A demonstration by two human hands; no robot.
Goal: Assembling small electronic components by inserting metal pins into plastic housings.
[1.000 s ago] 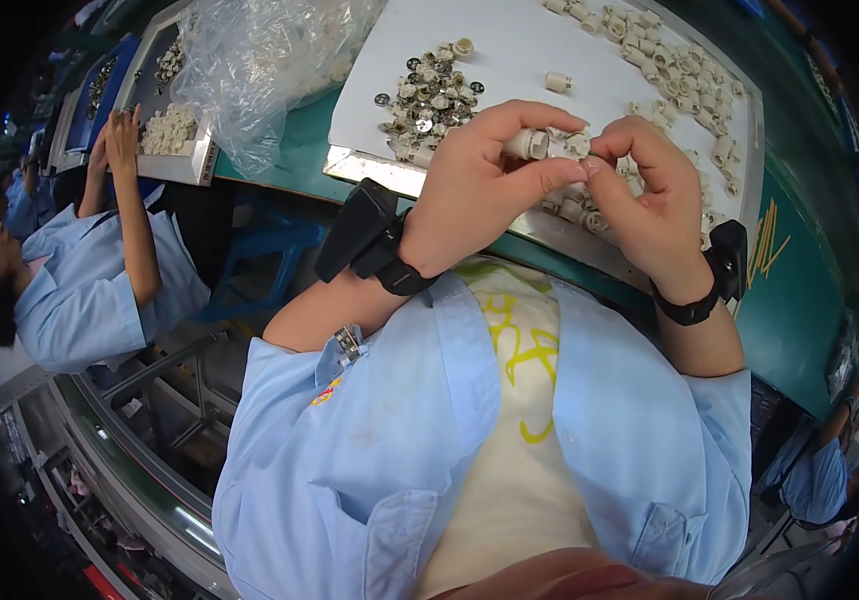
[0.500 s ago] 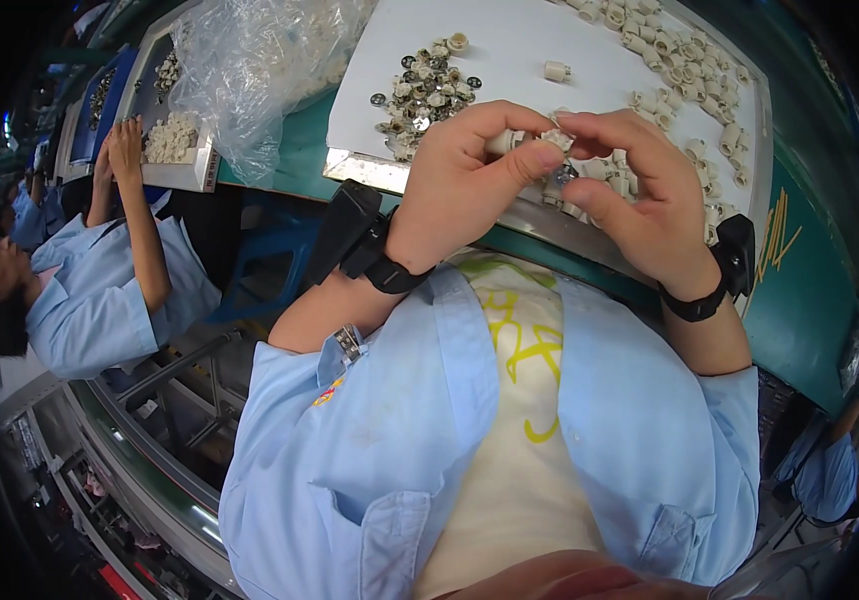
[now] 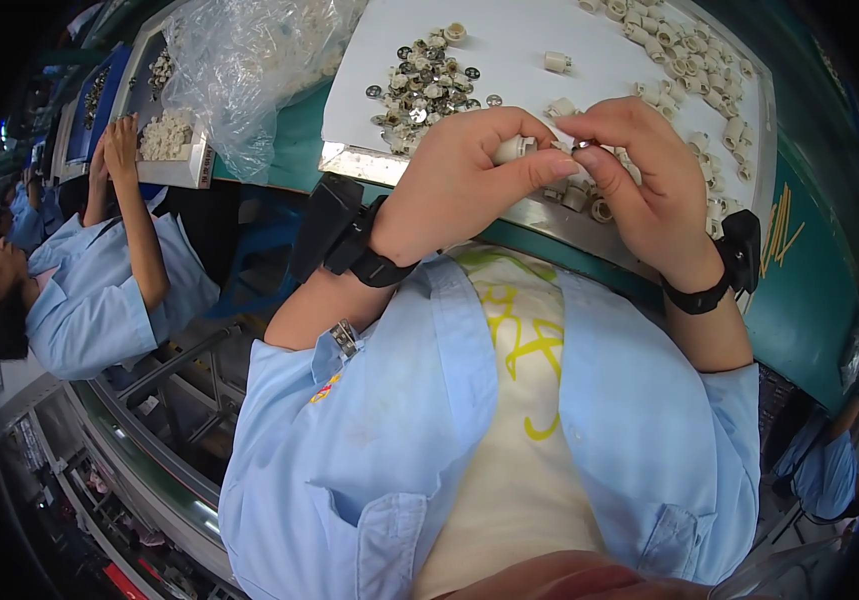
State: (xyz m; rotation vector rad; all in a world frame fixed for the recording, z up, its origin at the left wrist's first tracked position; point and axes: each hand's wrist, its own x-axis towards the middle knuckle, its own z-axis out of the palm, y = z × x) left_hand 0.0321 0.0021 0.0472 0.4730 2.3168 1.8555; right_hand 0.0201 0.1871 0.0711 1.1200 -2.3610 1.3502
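My left hand (image 3: 464,170) is closed, with a white cylindrical ceramic-looking socket (image 3: 514,150) tucked between its fingers. Facing it, my right hand (image 3: 654,190) pinches a small shiny metal disc (image 3: 580,146) between thumb and forefinger. The fingertips of both hands are close together above the tray's near edge. Several more white sockets (image 3: 574,197) lie below and behind my fingers, partly hidden by them. Left of my hands, a pile of small white pieces and metal discs (image 3: 419,85) covers part of the white tray surface (image 3: 504,85).
Many loose white sockets (image 3: 694,70) spread along the tray's right side; one socket (image 3: 556,62) lies apart. A clear plastic bag (image 3: 249,80) rests on the green table (image 3: 294,150) at left. Further left, a co-worker in a blue shirt (image 3: 99,300) sits at another tray (image 3: 189,175).
My fingertips have drawn slightly apart. The metal disc has moved up into my right fingertips, and the socket shows more clearly in my left hand.
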